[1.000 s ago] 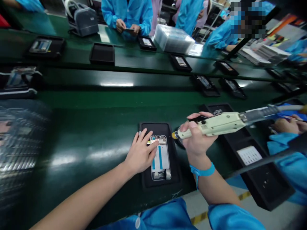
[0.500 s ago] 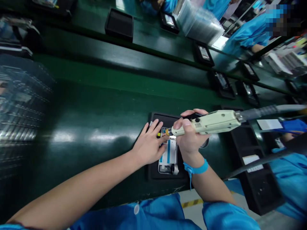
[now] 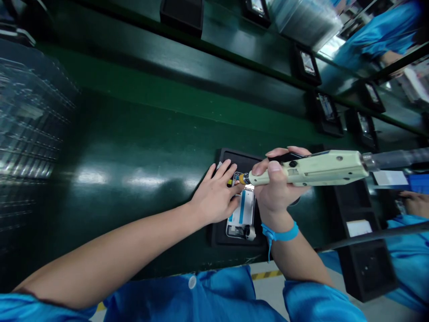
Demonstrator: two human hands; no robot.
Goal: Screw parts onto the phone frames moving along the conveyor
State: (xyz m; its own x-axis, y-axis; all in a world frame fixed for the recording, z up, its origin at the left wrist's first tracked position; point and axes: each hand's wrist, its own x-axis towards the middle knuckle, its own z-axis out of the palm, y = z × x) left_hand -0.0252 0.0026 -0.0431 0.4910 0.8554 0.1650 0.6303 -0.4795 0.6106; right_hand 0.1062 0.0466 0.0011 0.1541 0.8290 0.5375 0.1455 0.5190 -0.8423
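Observation:
A pale green electric screwdriver [image 3: 330,169] lies almost level in my right hand [image 3: 276,192], the fingers wrapped round its front end. Its bit points left at the upper part of an opened phone [image 3: 248,208]; the contact point is too small to make out. The phone rests in a black tray [image 3: 219,240] on the green table. My left hand [image 3: 214,197] is spread flat over the tray's left side and the phone's edge. Its thumb and index finger reach close to the bit and partly cover the phone.
Clear plastic trays [image 3: 30,120] are stacked at the left. A black compartment box [image 3: 377,268] stands at the right, near another person's blue sleeve [image 3: 407,250]. Beyond a raised ledge, black trays with phones [image 3: 325,109] line the far side. A cable [image 3: 402,158] trails from the screwdriver.
The whole view has shifted, with the background sliding upward and right. Both hands keep nearly the same pose at the phone, and the screwdriver stays in my right hand.

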